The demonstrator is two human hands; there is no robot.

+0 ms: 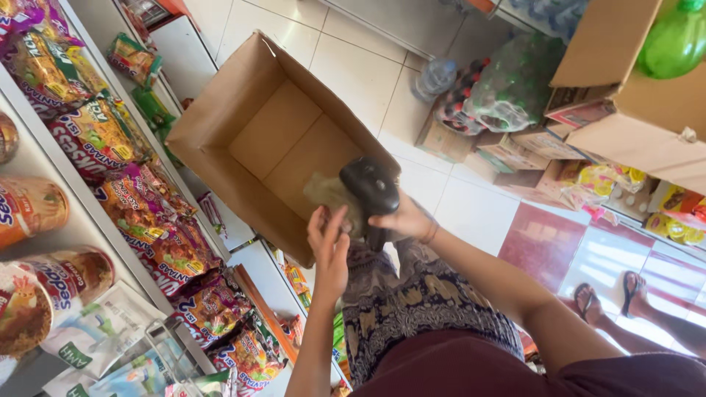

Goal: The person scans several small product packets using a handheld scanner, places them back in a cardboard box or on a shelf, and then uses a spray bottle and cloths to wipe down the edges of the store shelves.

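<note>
My right hand (407, 220) grips a black handheld device (373, 190), shaped like a scanner or price gun, just over the near rim of an open brown cardboard box (220, 110). My left hand (329, 244) is raised beside it with fingers spread, nearest the box's near edge and a crumpled clear plastic piece (329, 191) inside the box. The box is otherwise bare inside and hangs tilted in front of the shelves; what supports it is hidden.
Shelves at left carry colourful snack packets (140, 213) and instant cup noodles (70, 276). On the white tiled floor stand shrink-wrapped bottle packs (504, 84) and several cardboard boxes (647, 110), with a green bottle (674, 40) on top. Another person's sandalled feet (610, 294) stand at right.
</note>
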